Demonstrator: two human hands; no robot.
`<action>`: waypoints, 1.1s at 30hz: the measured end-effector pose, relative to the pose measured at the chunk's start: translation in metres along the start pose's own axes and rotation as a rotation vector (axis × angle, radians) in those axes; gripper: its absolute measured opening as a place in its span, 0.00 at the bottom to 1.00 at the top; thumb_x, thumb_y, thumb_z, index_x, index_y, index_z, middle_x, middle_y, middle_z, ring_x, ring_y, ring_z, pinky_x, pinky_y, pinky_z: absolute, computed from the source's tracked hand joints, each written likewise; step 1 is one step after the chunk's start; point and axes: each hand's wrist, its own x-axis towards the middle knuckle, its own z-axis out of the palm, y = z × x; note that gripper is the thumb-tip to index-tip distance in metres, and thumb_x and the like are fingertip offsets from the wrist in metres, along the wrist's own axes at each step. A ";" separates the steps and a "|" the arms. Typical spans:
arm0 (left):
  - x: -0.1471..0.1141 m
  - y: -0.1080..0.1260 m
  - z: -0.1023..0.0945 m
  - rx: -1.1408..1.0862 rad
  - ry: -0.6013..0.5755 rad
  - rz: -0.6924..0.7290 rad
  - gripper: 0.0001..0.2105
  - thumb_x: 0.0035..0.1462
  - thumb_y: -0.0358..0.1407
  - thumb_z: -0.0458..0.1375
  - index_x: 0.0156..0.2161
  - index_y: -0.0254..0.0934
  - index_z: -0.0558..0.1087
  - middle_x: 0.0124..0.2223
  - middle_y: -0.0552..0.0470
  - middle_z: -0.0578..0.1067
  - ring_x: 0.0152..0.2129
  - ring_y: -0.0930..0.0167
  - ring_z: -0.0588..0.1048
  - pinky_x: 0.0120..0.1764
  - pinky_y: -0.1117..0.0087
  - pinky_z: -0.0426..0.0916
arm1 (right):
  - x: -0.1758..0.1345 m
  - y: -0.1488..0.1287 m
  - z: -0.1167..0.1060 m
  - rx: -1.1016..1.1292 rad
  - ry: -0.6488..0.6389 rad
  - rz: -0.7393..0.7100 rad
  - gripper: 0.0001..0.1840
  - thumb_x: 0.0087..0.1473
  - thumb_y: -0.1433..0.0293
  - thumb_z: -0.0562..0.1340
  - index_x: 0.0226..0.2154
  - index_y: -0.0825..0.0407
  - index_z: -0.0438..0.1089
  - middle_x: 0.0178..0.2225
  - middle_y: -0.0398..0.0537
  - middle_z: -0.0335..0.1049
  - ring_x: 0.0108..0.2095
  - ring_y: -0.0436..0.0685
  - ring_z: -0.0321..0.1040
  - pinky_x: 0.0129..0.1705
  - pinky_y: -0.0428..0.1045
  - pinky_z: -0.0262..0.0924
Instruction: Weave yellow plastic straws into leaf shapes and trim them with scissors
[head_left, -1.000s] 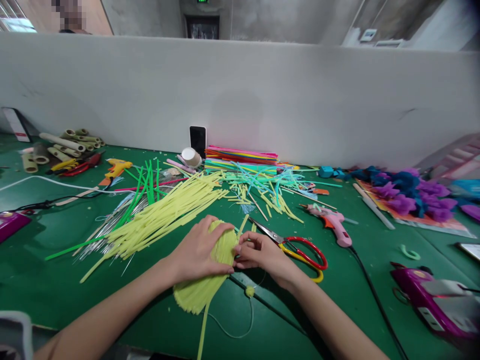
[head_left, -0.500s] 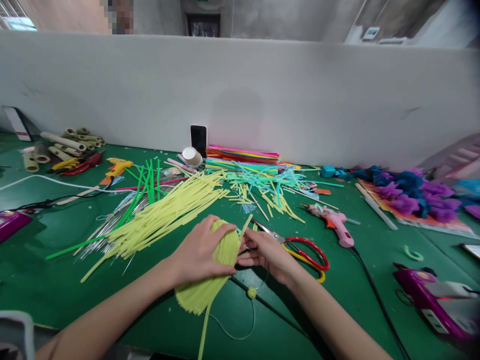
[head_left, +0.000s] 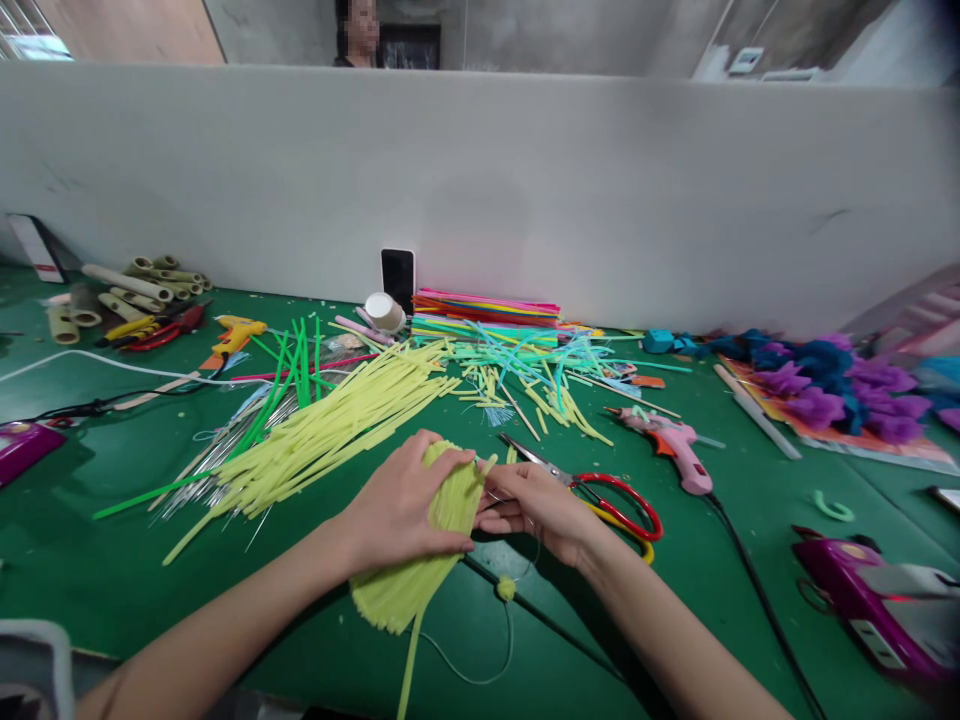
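The yellow bundle [head_left: 397, 595] is in front of you, at the near middle of the green table [head_left: 285, 620], with its fanned ends toward you. Your left hand [head_left: 405, 500] grips it from above, thumb and fingers closed around it. Your right hand [head_left: 532, 505] has its fingers curled at the right edge of the bundle; what they pinch, I cannot tell. To do this well, I think you should press evenly with the left hand, so that the strips do not slide, and work only with the right fingertips. Please be careful of the thin cord [head_left: 512, 640] with the small yellow ball [head_left: 506, 588], because it could catch. The scissors [head_left: 615, 505] lie just beyond your right hand, blades apart, and the pink glue gun [head_left: 679, 455] farther right.
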 end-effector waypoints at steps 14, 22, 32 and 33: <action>0.000 0.002 0.000 -0.021 -0.002 -0.034 0.38 0.40 0.47 0.67 0.58 0.45 0.61 0.50 0.46 0.60 0.48 0.58 0.64 0.49 0.56 0.64 | -0.005 -0.005 0.005 -0.083 0.077 -0.085 0.20 0.40 0.57 0.72 0.22 0.56 0.70 0.24 0.48 0.75 0.26 0.50 0.74 0.31 0.44 0.71; 0.000 0.000 0.001 -0.025 -0.007 -0.032 0.41 0.40 0.47 0.67 0.60 0.48 0.58 0.52 0.47 0.59 0.50 0.58 0.63 0.51 0.55 0.63 | -0.003 -0.001 0.010 -0.124 0.162 -0.137 0.22 0.37 0.55 0.72 0.23 0.56 0.70 0.22 0.46 0.74 0.23 0.49 0.72 0.30 0.44 0.70; 0.001 -0.003 -0.002 -0.048 -0.023 -0.038 0.44 0.40 0.54 0.66 0.62 0.47 0.56 0.51 0.47 0.61 0.49 0.58 0.65 0.50 0.55 0.63 | -0.005 -0.001 0.001 -0.229 0.102 -0.132 0.26 0.45 0.49 0.66 0.30 0.56 0.74 0.30 0.51 0.77 0.30 0.55 0.76 0.35 0.49 0.72; 0.001 -0.003 -0.002 -0.057 -0.021 -0.038 0.44 0.40 0.54 0.66 0.62 0.47 0.55 0.51 0.47 0.61 0.49 0.58 0.65 0.50 0.55 0.63 | -0.006 -0.002 0.000 -0.220 0.099 -0.123 0.26 0.46 0.48 0.64 0.30 0.56 0.74 0.31 0.52 0.77 0.30 0.55 0.76 0.35 0.49 0.72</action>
